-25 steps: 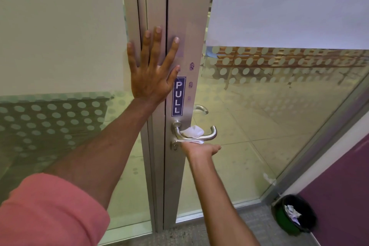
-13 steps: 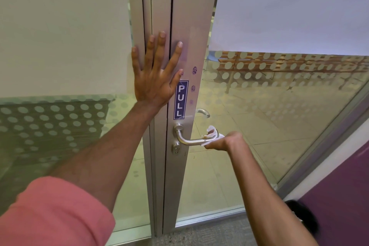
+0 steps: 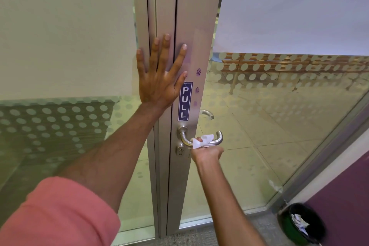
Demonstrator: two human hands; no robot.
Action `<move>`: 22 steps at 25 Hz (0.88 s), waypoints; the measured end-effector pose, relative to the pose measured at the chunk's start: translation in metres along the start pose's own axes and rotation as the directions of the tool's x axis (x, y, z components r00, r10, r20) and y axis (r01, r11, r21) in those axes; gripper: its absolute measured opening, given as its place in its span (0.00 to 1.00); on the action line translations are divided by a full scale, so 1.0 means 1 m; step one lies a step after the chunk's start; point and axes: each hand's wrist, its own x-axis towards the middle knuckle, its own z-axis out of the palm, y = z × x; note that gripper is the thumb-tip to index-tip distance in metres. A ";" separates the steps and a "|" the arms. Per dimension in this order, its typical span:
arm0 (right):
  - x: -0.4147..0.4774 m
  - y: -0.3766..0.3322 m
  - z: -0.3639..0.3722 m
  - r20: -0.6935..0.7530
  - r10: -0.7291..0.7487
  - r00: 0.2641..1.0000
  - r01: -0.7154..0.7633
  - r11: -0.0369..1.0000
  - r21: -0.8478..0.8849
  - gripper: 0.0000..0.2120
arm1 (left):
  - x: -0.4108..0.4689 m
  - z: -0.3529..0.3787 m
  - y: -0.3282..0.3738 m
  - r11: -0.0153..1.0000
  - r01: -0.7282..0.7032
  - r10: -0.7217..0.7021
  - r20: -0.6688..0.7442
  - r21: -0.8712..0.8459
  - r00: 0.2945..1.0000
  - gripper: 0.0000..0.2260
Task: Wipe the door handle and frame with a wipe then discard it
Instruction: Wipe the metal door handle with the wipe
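Here, right hand (image 3: 207, 154) grip holding wipe (image 3: 202, 142) around horizontal handle (image 3: 214, 142), free end pointing right

White "PULL" on a blue vertical sticker (image 3: 185, 101) on the metal door frame (image 3: 197, 46) above the handle (image 3: 201, 139)

The crumpled white wipe (image 3: 203, 141) covers the middle of the curved steel door handle (image 3: 216, 140); the right hand's (image 3: 207, 154) fingers are hidden beneath. The round black bin (image 3: 287, 223) is blurred.

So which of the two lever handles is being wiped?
The near handle below the PULL sign: the right hand wraps the wipe around it. The far handle is untouched.
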 end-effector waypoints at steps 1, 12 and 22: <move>0.007 0.007 -0.002 0.001 0.034 0.999 -0.034 0.996 0.080 0.19 | -0.001 0.002 0.000 1.000 0.007 -0.007 -0.014 0.014 1.000 0.26; 0.014 -0.016 -0.040 -0.091 -0.118 0.989 0.118 0.993 -0.003 0.18 | -0.005 0.005 0.002 0.998 0.010 -0.013 -0.048 -0.054 0.999 0.26; 0.010 -0.011 -0.009 0.402 -0.750 0.525 0.801 0.277 -0.531 0.06 | -0.004 0.006 0.000 0.998 0.001 -0.004 -0.061 -0.056 0.998 0.26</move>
